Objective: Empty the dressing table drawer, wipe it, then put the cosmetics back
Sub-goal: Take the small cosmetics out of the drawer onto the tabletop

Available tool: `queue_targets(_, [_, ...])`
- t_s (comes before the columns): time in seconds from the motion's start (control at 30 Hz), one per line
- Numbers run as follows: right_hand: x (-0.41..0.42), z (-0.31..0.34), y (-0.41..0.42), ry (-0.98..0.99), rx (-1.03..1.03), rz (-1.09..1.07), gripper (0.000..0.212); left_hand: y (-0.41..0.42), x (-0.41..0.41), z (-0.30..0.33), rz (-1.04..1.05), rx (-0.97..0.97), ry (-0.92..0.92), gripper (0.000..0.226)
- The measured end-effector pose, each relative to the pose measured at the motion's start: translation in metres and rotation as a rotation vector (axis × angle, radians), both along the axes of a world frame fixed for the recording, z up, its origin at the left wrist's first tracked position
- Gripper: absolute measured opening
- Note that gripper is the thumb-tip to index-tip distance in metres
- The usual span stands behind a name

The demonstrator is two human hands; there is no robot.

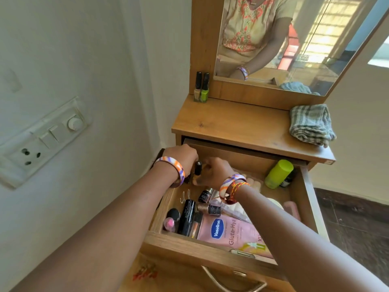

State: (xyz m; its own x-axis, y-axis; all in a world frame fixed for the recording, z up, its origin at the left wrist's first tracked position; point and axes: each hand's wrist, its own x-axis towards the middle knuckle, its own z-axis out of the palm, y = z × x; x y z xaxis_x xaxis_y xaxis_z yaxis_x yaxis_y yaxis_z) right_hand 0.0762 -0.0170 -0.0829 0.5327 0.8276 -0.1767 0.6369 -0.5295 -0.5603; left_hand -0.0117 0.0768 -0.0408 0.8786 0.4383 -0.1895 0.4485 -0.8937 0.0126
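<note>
The dressing table drawer (210,247) is pulled out and full of cosmetics. Both my hands reach into its far left corner. My right hand (214,171) pinches a small nail polish bottle (197,168) with a black cap, held upright. My left hand (181,158) is right beside it with fingers curled downward; what they hold is hidden. In the drawer lie a pink Vaseline tube (231,232), a black tube (187,217), a pink lipstick (169,224), small dark bottles (204,196) and a lime green bottle (277,173).
Two nail polish bottles (201,89) stand on the table top (231,125) at the back left. A folded checked cloth (309,125) lies at its right end, below the mirror (273,39). A wall with a switchboard (48,140) is close on the left.
</note>
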Motion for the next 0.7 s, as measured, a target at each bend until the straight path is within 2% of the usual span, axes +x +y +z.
queue_targets(0.1, [-0.006, -0.008, 0.005, -0.004, -0.002, -0.040, 0.041, 0.001, -0.002, -0.003, 0.009, -0.017, -0.028, 0.027])
queue_targets(0.27, [-0.003, -0.006, 0.002, -0.024, -0.006, -0.062, 0.026, 0.008, -0.003, 0.005, 0.037, -0.093, -0.124, 0.017])
queue_targets(0.43, [0.007, 0.022, -0.008, 0.014, -0.017, -0.015, 0.020, 0.023, 0.001, 0.042, 0.032, -0.222, -0.177, 0.019])
queue_targets(0.57, [0.021, 0.068, -0.014, 0.098, 0.159, 0.019, 0.013, 0.036, 0.006, 0.090, 0.012, -0.350, -0.347, 0.017])
queue_targets(0.7, [0.050, 0.105, -0.007, 0.151, 0.351, -0.153, 0.016, 0.049, 0.029, 0.113, 0.043, -0.394, -0.571, 0.018])
